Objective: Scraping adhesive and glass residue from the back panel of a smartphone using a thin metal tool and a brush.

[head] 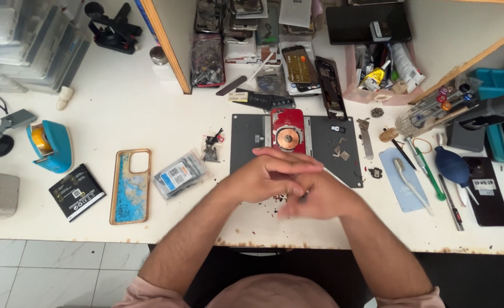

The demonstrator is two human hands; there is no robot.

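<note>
Left hand [261, 181]: I see it curled, fingers laid over my right hand, gripping nothing I can make out.
Right hand [315, 198]: closed around a thin dark tool [303, 197], possibly tweezers; blur hides it.
Red phone [288, 131]: opened, coil showing, lying on the grey work mat [326, 142] just beyond both hands.
Blue phone case [131, 185]: well left.

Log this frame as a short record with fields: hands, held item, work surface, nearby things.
left hand: over the right, fingers laid across it
right hand: pinching a thin dark tool; kind unclear
work surface: grey mat on a white bench
on mat: opened red phone with round coil showing, beyond the hands
left of hands: bagged part, blue phone case, black battery, blue tape dispenser
right of hands: blue blower, green screwdriver
</note>
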